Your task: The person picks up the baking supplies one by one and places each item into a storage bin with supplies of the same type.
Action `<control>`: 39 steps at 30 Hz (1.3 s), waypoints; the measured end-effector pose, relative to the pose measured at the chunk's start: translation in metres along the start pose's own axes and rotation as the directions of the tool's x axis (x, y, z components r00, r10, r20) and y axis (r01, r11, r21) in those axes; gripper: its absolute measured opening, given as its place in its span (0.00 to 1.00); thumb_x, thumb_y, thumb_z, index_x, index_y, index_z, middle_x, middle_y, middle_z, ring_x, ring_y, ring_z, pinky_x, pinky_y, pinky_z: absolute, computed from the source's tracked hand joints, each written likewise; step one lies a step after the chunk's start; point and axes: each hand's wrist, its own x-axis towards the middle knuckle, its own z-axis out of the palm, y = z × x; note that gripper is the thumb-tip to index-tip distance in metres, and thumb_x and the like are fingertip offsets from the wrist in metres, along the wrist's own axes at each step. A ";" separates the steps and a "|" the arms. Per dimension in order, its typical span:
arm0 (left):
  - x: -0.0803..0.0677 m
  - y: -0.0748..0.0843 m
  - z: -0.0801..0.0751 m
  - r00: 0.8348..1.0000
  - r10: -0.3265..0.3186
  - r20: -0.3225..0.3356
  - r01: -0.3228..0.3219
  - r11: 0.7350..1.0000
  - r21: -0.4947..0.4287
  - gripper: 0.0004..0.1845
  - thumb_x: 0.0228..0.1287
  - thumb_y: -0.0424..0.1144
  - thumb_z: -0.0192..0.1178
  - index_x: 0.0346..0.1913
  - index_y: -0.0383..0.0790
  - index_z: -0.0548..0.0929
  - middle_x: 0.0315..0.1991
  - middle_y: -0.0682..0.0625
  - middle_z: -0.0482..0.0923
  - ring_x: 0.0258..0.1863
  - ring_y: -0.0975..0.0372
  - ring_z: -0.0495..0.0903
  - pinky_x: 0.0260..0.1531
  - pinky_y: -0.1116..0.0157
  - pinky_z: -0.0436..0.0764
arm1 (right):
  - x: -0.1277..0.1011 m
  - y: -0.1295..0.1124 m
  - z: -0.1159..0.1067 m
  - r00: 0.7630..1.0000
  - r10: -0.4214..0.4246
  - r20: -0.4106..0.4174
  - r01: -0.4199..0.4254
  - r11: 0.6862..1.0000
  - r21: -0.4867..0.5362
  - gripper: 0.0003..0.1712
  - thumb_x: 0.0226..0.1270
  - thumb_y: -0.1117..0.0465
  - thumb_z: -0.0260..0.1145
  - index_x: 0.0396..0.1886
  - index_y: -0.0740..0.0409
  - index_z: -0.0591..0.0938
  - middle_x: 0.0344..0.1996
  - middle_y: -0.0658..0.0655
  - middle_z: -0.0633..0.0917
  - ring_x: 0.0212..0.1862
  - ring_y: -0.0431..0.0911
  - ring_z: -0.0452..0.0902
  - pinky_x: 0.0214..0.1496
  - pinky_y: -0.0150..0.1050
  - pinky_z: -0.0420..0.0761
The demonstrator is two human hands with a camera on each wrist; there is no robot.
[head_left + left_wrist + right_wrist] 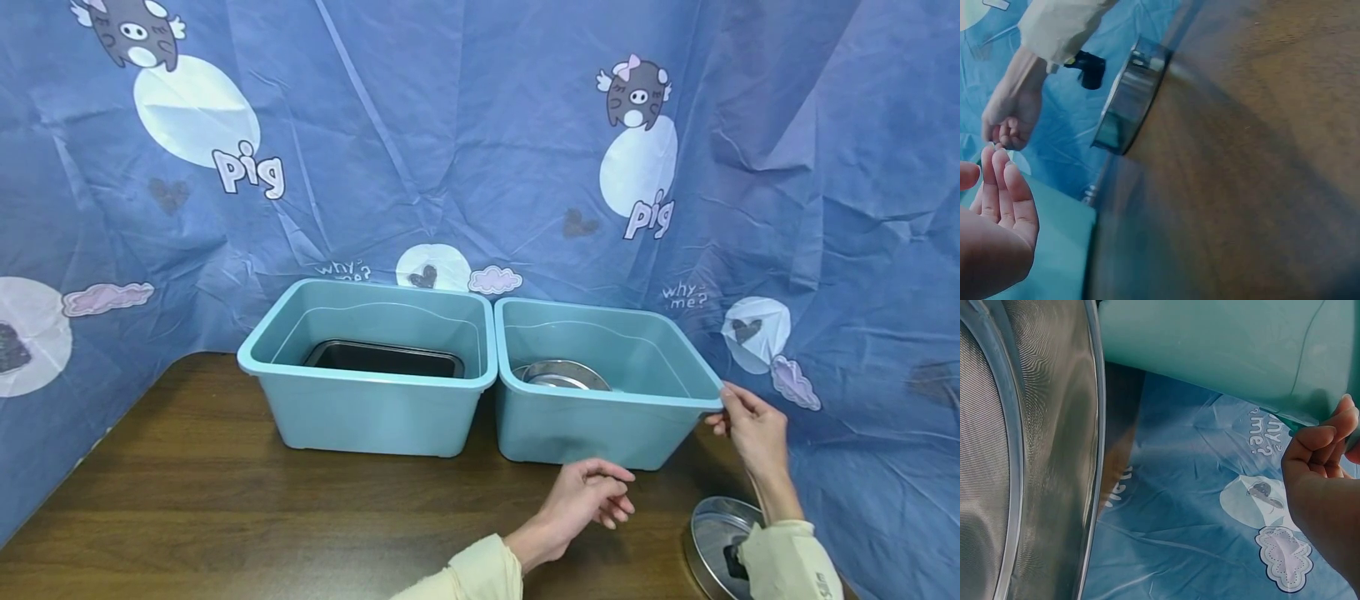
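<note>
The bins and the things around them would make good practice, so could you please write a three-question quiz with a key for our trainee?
1. Which hand grips the right bin by its rim?
2. True or false: the black tray is inside the left bin.
3. Fill in: the round metal sieve, partly hidden by the right sleeve, lies on the ____.

Key: 1. right hand; 2. true; 3. table.

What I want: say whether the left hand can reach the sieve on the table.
Probably yes: the left hand looks empty and only table shows between it and the sieve, though in the head view the right sleeve covers part of it.
</note>
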 end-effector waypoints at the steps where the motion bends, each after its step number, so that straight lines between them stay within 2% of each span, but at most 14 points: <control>1: 0.000 -0.002 0.001 1.000 -0.006 -0.002 0.006 1.000 0.002 0.09 0.70 0.29 0.59 0.47 0.36 0.87 0.25 0.51 0.83 0.22 0.67 0.80 0.24 0.73 0.78 | 0.000 0.001 0.000 1.000 0.001 -0.003 -0.001 1.000 -0.010 0.29 0.70 0.46 0.73 0.61 0.61 0.85 0.26 0.60 0.88 0.22 0.46 0.84 0.20 0.30 0.81; 7: 0.001 -0.013 0.008 1.000 -0.008 -0.008 0.009 1.000 0.016 0.10 0.67 0.28 0.59 0.46 0.35 0.87 0.25 0.51 0.84 0.21 0.67 0.79 0.22 0.73 0.78 | 0.002 0.002 -0.001 1.000 0.006 -0.001 -0.006 1.000 -0.025 0.30 0.69 0.45 0.72 0.61 0.61 0.85 0.27 0.60 0.88 0.22 0.46 0.84 0.21 0.31 0.82; 16: 0.002 -0.024 0.020 0.999 -0.045 -0.020 0.045 0.999 0.018 0.09 0.65 0.27 0.61 0.45 0.37 0.87 0.24 0.51 0.84 0.20 0.67 0.79 0.21 0.74 0.77 | -0.001 -0.002 0.000 1.000 -0.005 0.006 0.005 1.000 -0.015 0.30 0.70 0.46 0.72 0.62 0.62 0.84 0.26 0.60 0.88 0.22 0.44 0.84 0.21 0.31 0.81; 20: 0.003 -0.030 0.027 0.999 -0.037 -0.017 0.037 0.999 0.020 0.09 0.64 0.27 0.61 0.44 0.37 0.87 0.24 0.51 0.84 0.19 0.67 0.79 0.20 0.74 0.77 | -0.002 -0.002 0.000 1.000 -0.017 0.007 0.017 1.000 -0.023 0.27 0.71 0.46 0.71 0.61 0.60 0.85 0.25 0.60 0.88 0.21 0.43 0.83 0.20 0.31 0.81; 23: 0.003 -0.033 0.032 1.000 -0.024 -0.015 0.024 1.000 0.015 0.09 0.63 0.26 0.61 0.43 0.37 0.87 0.24 0.51 0.84 0.19 0.68 0.78 0.21 0.74 0.77 | -0.005 -0.007 0.001 0.999 -0.030 0.020 0.030 0.999 -0.030 0.24 0.73 0.48 0.70 0.60 0.58 0.86 0.24 0.58 0.88 0.20 0.42 0.83 0.19 0.31 0.80; 24: 0.004 -0.034 0.033 1.000 -0.021 -0.014 0.022 1.000 0.015 0.09 0.63 0.26 0.61 0.43 0.37 0.86 0.24 0.51 0.84 0.19 0.68 0.78 0.21 0.74 0.77 | -0.015 -0.021 0.005 0.998 -0.028 0.050 0.028 1.000 0.009 0.23 0.75 0.51 0.68 0.60 0.61 0.85 0.23 0.59 0.87 0.20 0.41 0.82 0.20 0.30 0.80; 27: 0.003 -0.038 0.036 1.000 -0.023 -0.009 0.023 1.000 0.015 0.09 0.62 0.26 0.61 0.43 0.39 0.85 0.23 0.51 0.84 0.18 0.68 0.78 0.21 0.75 0.77 | -0.021 -0.031 0.008 0.997 -0.035 0.075 0.033 0.999 0.025 0.22 0.77 0.55 0.66 0.61 0.64 0.84 0.22 0.57 0.87 0.20 0.42 0.83 0.19 0.29 0.79; 30: 0.004 -0.042 0.039 1.000 -0.029 -0.004 0.029 0.999 0.014 0.09 0.63 0.26 0.62 0.43 0.40 0.84 0.24 0.51 0.84 0.18 0.68 0.78 0.20 0.75 0.76 | -0.023 -0.034 0.008 0.997 -0.028 0.070 0.028 1.000 0.004 0.22 0.77 0.53 0.66 0.61 0.63 0.84 0.22 0.57 0.87 0.20 0.42 0.82 0.20 0.29 0.79; 31: 0.004 -0.044 0.040 1.000 -0.029 -0.001 0.029 1.000 0.007 0.09 0.63 0.26 0.63 0.43 0.40 0.84 0.24 0.50 0.84 0.18 0.68 0.78 0.20 0.75 0.76 | -0.014 -0.021 0.004 0.999 -0.030 0.043 0.032 0.998 -0.048 0.23 0.75 0.50 0.68 0.61 0.59 0.85 0.23 0.56 0.87 0.20 0.43 0.83 0.20 0.30 0.80; 34: 0.005 -0.047 0.044 1.000 -0.025 0.005 0.025 1.000 -0.009 0.09 0.63 0.26 0.63 0.44 0.40 0.83 0.25 0.49 0.85 0.18 0.68 0.78 0.19 0.75 0.76 | -0.011 -0.013 0.001 0.999 -0.025 0.028 0.027 0.997 -0.075 0.23 0.74 0.46 0.68 0.59 0.54 0.86 0.24 0.56 0.88 0.21 0.42 0.83 0.20 0.30 0.81; 36: 0.006 -0.049 0.046 1.000 -0.023 0.009 0.024 0.999 -0.027 0.09 0.63 0.26 0.64 0.44 0.40 0.83 0.25 0.49 0.85 0.18 0.68 0.78 0.19 0.75 0.76 | -0.012 -0.019 0.001 0.998 -0.021 0.055 0.022 0.999 -0.029 0.22 0.77 0.49 0.66 0.62 0.58 0.85 0.24 0.58 0.88 0.21 0.42 0.83 0.21 0.30 0.81; 39: 0.007 -0.052 0.049 1.000 -0.026 0.006 0.026 0.999 -0.035 0.09 0.63 0.26 0.65 0.44 0.40 0.83 0.25 0.48 0.85 0.17 0.68 0.78 0.18 0.76 0.75 | -0.008 -0.014 -0.002 0.997 -0.020 0.069 0.019 1.000 0.018 0.23 0.77 0.52 0.66 0.63 0.62 0.83 0.24 0.60 0.88 0.20 0.42 0.83 0.20 0.30 0.80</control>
